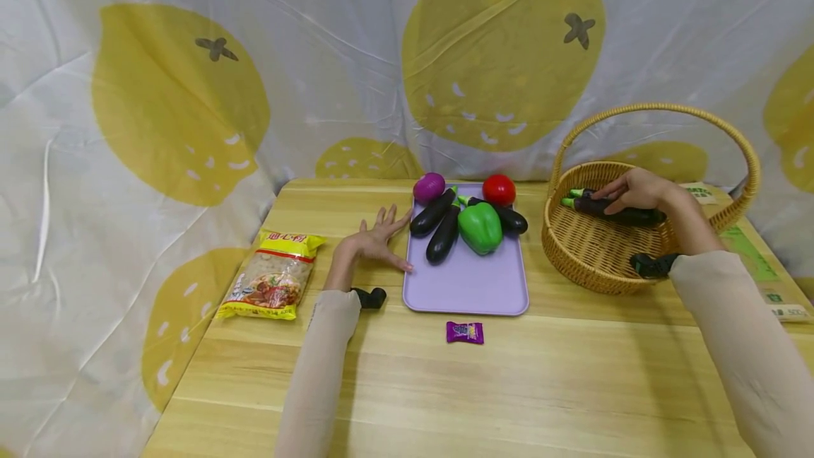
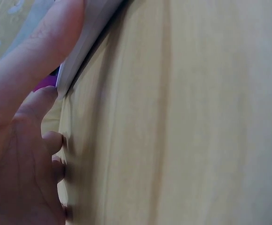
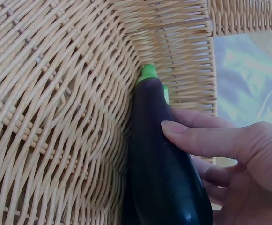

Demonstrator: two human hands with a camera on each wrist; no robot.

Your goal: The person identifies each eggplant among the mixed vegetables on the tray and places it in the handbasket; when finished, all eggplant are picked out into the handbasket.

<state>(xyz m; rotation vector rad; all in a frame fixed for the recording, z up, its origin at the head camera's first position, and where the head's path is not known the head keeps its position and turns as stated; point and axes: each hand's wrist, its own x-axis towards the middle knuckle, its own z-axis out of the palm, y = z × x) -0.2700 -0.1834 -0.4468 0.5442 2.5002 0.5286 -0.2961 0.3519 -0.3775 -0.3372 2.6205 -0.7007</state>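
The right hand (image 1: 632, 191) reaches into the wicker basket (image 1: 575, 246) at the right side of the wooden surface (image 1: 509, 387), its fingers and thumb curled around a dark eggplant (image 3: 161, 178) that lies against the basket's woven inner wall; the eggplant's green stem end points toward the left of the basket in the head view, and a second green stem shows just beside it. The left hand (image 1: 375, 239) lies flat on the surface with fingers spread and straight, holding nothing, its fingertips touching the left edge of the lilac tray (image 1: 470, 288); the left wrist view shows a finger pressed along that tray edge. The tray sits near the middle of the surface toward its far edge and carries, crowded at its far end, two more dark eggplants (image 1: 439, 225) side by side, a green bell pepper (image 1: 480, 227), a red tomato (image 1: 499, 189), a purple onion (image 1: 429, 187), and another dark eggplant (image 1: 511, 220) just right of the pepper. A yellow noodle packet (image 1: 272, 274) lies near the left edge of the surface, and a small purple candy wrapper (image 1: 465, 332) lies just in front of the tray's near edge.
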